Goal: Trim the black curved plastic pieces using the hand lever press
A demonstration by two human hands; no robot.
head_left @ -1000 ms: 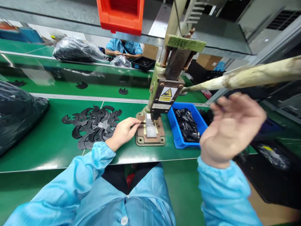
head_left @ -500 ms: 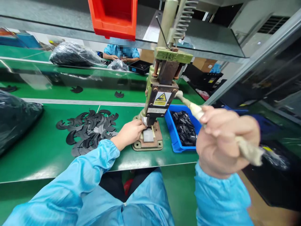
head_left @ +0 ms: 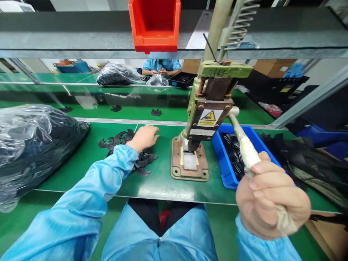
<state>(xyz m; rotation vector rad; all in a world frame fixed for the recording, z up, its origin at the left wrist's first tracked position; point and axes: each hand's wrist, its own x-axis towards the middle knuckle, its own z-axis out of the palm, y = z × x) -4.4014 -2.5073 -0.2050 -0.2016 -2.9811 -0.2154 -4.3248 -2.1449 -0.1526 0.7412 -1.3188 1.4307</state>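
My right hand is closed round the cloth-wrapped lever handle of a green hand press, pulled down toward me. The press stands on a rusty base plate with a white piece under the ram. My left hand rests palm down, fingers spread, on a pile of black crescent-shaped parts left of the press. Both arms wear light blue sleeves.
A blue bin of small black parts sits right of the press. A large plastic bag of black parts lies at the left. A red bin hangs on the shelf above. Another person in blue works across the green conveyor.
My right hand went from open in the air to gripping the lever and pulling it down. My left hand left the press base and moved left onto the black parts.
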